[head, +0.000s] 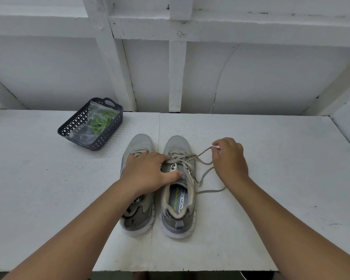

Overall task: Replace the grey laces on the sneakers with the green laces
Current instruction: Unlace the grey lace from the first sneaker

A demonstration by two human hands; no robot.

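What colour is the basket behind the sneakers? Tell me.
Dark navy basket with a lattice pattern, seen in the head view.

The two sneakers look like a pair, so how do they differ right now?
The right sneaker has its grey lace undone, loose on the table; the right hand pinches one end. The left sneaker is mostly hidden under the left hand, so its lacing is hard to see. The right one's insole shows fully. Both are grey, side by side, toes pointing away.
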